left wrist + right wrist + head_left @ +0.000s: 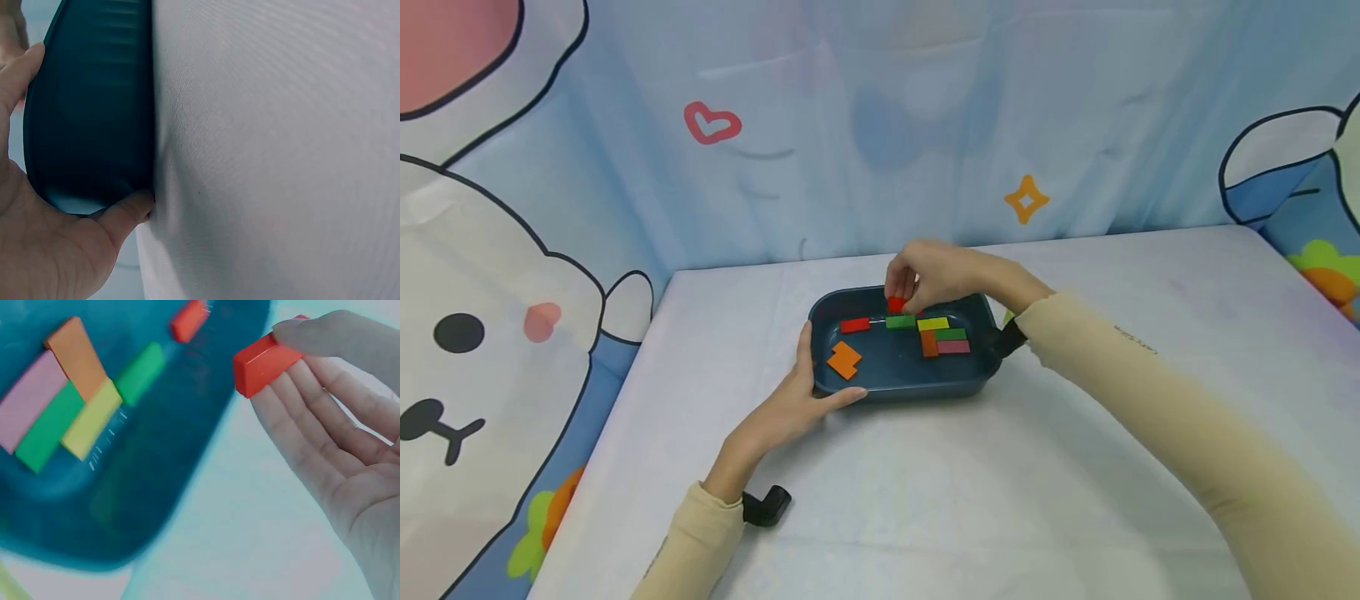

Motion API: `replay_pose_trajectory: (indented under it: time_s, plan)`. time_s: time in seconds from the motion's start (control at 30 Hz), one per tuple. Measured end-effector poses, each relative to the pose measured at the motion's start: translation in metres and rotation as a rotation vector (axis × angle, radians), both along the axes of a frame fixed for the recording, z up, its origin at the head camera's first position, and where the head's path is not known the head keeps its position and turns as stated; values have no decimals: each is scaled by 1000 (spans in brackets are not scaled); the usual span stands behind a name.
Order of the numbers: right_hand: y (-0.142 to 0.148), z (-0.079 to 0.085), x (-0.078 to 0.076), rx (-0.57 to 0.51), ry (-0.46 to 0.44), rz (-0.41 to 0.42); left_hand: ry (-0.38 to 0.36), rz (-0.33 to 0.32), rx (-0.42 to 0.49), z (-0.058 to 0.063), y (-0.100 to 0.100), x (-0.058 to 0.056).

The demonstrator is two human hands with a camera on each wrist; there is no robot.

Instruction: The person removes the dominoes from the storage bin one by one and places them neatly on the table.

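Observation:
A dark blue tray (902,393) lies on the table, holding coloured wooden blocks. My left hand (786,408) grips its left end, thumb along the front rim and fingers at the left side. In the left wrist view that hand (53,250) spans the tray's outer wall (94,125). Between thumb and fingertips, my right hand (936,271) pinches a red block (265,365) above the tray's back rim. A green block (900,322) lies just below it in the head view, with another red block (854,325) to the left.
Yellow (933,323), brown-orange (928,343), green (951,334) and pink (953,347) blocks sit together at the tray's right. Orange blocks (844,360) lie in the left part. White cloth (1000,500) covers the table; a printed curtain (925,125) hangs behind.

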State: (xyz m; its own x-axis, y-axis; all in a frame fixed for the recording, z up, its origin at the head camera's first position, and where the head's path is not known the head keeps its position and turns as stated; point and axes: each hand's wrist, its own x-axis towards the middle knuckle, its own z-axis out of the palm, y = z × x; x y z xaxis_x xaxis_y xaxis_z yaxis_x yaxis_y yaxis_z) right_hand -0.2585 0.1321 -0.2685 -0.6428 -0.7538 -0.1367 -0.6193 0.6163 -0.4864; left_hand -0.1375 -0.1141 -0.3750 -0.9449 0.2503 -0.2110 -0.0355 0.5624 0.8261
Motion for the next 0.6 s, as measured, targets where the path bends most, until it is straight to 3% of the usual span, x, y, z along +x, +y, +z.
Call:
replay_pose_trajectory:
  time_s: [0.17, 0.3, 0.47, 0.6]
  plan:
    - [38, 21, 4, -180, -24, -89, 16, -5, -8, -2, -2, 0]
    - [71, 28, 6, -270, -60, -188, 27, -8, -5, -3, -6, -1]
    - [115, 21, 15, -338, -170, -317, 25, -3, -20, -4, -10, -3]
    - [148, 9, 21, -368, -170, -416, 24, 8, -33, -4, -13, -3]
